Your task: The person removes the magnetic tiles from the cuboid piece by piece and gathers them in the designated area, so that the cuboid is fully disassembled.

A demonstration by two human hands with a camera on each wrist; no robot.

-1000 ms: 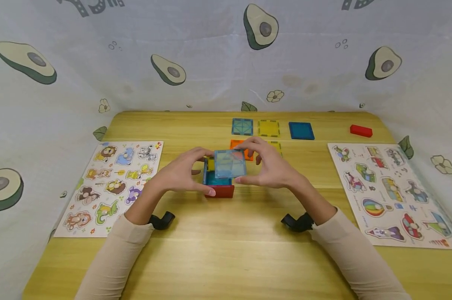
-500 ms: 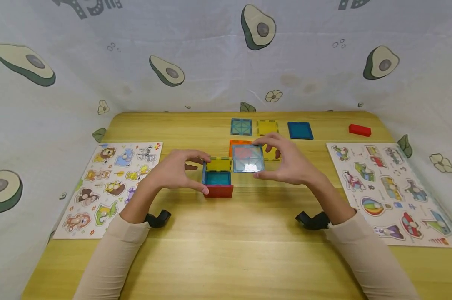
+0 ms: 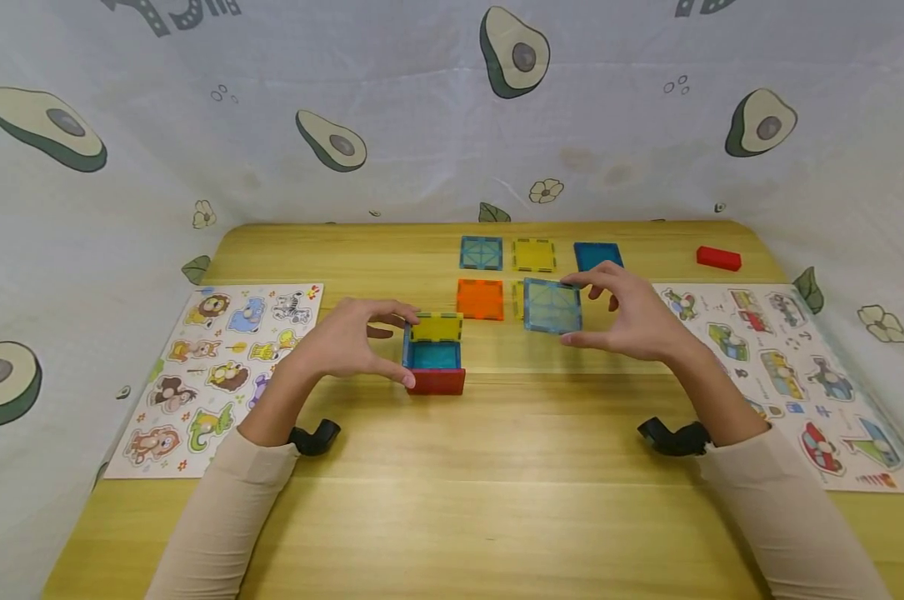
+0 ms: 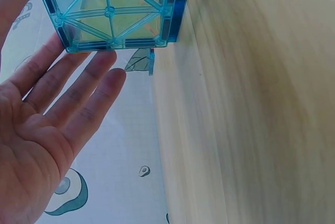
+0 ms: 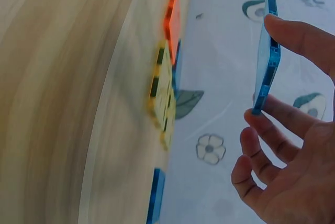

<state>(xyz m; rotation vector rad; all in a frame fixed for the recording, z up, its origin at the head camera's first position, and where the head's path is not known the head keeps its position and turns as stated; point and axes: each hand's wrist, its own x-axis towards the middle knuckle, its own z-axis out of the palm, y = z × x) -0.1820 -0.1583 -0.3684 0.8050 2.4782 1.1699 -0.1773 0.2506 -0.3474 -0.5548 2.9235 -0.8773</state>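
Head view: the left hand (image 3: 352, 337) grips the small open box (image 3: 437, 382), probably to steady it. Right of that, past the flat orange tile (image 3: 480, 300), a pale blue tile (image 3: 552, 307) is pinched aloft by opposite edges in the right hand (image 3: 631, 318), likely to keep its faces free

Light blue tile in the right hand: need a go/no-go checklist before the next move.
1. Tile grip: ok. Right hand pinches the light blue tile between thumb and fingers.
2. Tile off the table: ok, held raised.
3. Box steadied: ok. Left hand spans the box on its left side, thumb at the red wall, a finger at the yellow wall.
4. Tile over box: not ok. It is to the right, partly covering a yellow tile in the head view.
5. Box firmness: cannot tell.
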